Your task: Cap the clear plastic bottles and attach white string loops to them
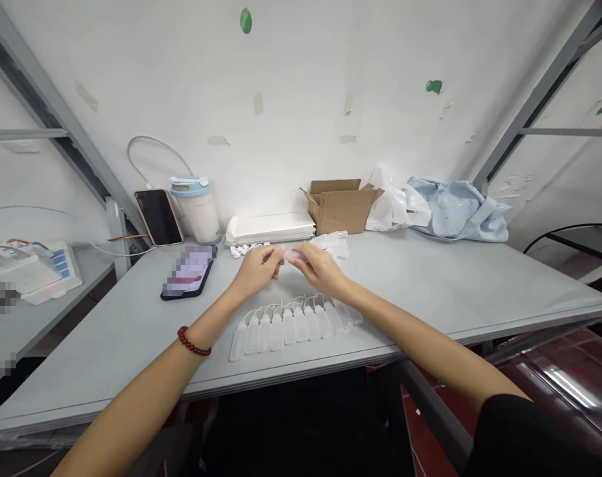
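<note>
My left hand (258, 270) and my right hand (323, 270) meet over the middle of the table. Between their fingertips is a small translucent plastic piece (293, 254), pinched from both sides and largely covered by the fingers. In front of the hands, a row of several slim translucent plastic pieces (288, 326) lies side by side, with thin white loops at their far ends. Small white parts (242, 250) are heaped behind my left hand. Beyond my right hand sits a pile of loose translucent plastic pieces (338, 244).
Along the wall stand a white stack (268, 229), an open cardboard box (345, 211), a white plastic bag (393, 205) and a light blue cloth (460, 212). A lidded cup (199, 212), a propped phone (160, 218) and a flat-lying phone (189, 271) occupy the left side.
</note>
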Tool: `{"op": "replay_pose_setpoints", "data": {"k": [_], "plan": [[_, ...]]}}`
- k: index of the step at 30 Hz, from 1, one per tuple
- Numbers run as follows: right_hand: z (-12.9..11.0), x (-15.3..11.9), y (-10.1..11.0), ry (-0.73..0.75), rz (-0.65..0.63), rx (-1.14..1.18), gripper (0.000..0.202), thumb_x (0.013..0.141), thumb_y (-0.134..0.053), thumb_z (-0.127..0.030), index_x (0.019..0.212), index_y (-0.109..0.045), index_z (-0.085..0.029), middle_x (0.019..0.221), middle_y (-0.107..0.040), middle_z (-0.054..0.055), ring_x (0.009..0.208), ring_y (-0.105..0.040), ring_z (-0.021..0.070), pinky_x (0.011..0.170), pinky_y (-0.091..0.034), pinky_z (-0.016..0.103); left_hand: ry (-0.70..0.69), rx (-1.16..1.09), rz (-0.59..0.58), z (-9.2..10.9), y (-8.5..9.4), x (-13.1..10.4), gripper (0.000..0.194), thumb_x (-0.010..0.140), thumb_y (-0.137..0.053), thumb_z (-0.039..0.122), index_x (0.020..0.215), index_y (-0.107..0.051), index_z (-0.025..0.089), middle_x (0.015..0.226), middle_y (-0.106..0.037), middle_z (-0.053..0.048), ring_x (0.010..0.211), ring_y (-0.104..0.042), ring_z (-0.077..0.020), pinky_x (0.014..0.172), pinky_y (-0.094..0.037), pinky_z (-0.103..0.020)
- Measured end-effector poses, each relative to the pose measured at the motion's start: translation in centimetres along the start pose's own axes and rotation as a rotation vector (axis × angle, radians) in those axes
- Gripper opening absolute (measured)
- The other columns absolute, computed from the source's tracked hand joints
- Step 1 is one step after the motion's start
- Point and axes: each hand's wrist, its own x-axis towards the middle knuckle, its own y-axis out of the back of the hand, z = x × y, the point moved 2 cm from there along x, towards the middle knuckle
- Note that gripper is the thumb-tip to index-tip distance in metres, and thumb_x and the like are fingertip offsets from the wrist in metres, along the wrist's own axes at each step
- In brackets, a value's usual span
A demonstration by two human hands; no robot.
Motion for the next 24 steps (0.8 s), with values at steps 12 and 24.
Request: {"op": "replay_pose_setpoints", "data": {"k": [12, 24], "plan": [[0.0, 0.3, 0.4, -0.554, -0.300, 0.806, 0.036, 0.079, -0.054, -0.050, 0.065, -0.045, -0.018, 0.053, -0.021, -0.009, 0.042, -0.017, 0.0051, 0.039, -0.019, 0.021, -0.081, 0.013, -0.053, 0.6, -0.2, -0.3, 0.032, 0.082, -0.053, 0.043, 0.068, -0.060, 0.015, 0.063, -0.064, -0.003, 0.057, -0.058, -0.0133, 0.059, -0.047, -0.025], [2.6, 1.4, 2.3, -0.309, -0.066, -0.412, 0.028, 0.088, -0.043, -0.019, 0.111, -0.056, -0.011, 0.112, -0.062, 0.015, 0.096, -0.056, 0.0238, 0.076, -0.041, 0.032, -0.027, 0.643, 0.189, -6.2, 4.3, 2.7, 0.027, 0.082, -0.038, 0.024, 0.085, -0.063, 0.013, 0.091, -0.068, -0.013, 0.088, -0.061, -0.0259, 0.084, -0.044, -0.039]]}}
